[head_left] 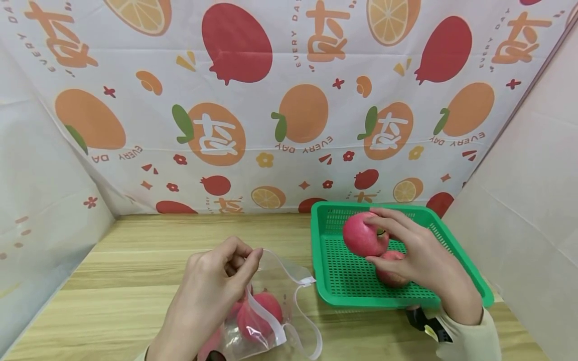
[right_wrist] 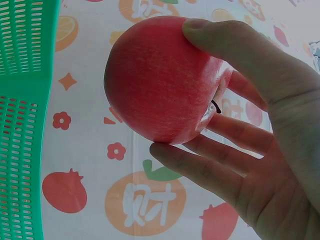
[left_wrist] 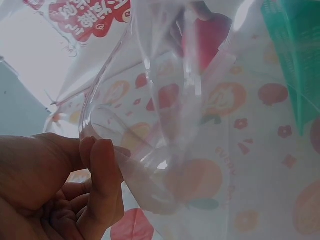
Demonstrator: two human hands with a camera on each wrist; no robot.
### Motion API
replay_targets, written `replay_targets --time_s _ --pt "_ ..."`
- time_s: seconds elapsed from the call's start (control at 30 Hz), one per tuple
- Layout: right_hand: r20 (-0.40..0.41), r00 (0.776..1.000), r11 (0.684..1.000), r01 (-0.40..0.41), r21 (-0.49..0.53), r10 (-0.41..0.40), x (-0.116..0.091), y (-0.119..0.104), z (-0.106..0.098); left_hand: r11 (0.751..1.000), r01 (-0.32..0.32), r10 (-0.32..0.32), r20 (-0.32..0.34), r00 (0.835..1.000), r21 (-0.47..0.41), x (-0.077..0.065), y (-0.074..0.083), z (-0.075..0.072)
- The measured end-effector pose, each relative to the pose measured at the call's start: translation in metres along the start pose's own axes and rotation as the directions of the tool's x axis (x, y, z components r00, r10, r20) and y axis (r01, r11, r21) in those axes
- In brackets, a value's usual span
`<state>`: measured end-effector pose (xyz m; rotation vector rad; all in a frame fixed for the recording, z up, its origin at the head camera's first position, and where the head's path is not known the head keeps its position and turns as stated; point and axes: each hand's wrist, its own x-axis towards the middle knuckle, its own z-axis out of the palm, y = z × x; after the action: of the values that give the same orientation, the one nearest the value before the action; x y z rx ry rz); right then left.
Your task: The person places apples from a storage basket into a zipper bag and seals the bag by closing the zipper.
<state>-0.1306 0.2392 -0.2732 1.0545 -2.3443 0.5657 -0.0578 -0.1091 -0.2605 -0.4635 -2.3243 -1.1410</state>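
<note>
My right hand (head_left: 422, 250) grips a red apple (head_left: 361, 234) above the green basket (head_left: 318, 260). In the right wrist view the thumb lies on one side of that apple (right_wrist: 160, 80) and the fingers on the other, with its stem turned toward the palm. A second apple (head_left: 389, 271) sits in the basket, partly hidden by the held one. My left hand (head_left: 209, 281) pinches the rim of a clear plastic bag (head_left: 289, 265) with white edging. In the left wrist view thumb and forefinger hold the film of the bag (left_wrist: 150, 115). Several apples (head_left: 261, 316) lie inside the bag.
The bag lies on a wood-grain table (head_left: 149, 260), just left of the basket. A fruit-printed cloth (head_left: 266, 115) hangs behind, and pale side panels (head_left: 533, 200) close in left and right. A black strap (head_left: 426, 326) is on the right wrist.
</note>
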Motion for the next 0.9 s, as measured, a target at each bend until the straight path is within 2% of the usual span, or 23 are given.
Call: replay_targets --time_s 0.37,0.63,0.73,0.9 --pt "-0.05 0.999 1.0 0.019 0.019 -0.018 -0.007 -0.009 0.001 1.0 0.005 -0.005 0.005 1.0 0.0 0.0 0.002 0.001" --pt "-0.043 0.999 0.999 0.002 0.039 0.0 -0.01 -0.028 -0.004 1.0 -0.007 0.007 -0.002 1.0 0.013 -0.001 0.001 0.002" --pt "-0.09 0.994 0.995 0.072 0.071 -0.066 -0.008 -0.037 -0.004 1.0 -0.025 0.025 -0.004 1.0 0.013 -0.001 0.0 0.002" --pt "-0.165 0.967 0.97 0.213 0.119 -0.192 -0.003 -0.048 -0.001 0.999 -0.034 0.034 -0.003 0.999 0.012 0.0 0.001 0.002"
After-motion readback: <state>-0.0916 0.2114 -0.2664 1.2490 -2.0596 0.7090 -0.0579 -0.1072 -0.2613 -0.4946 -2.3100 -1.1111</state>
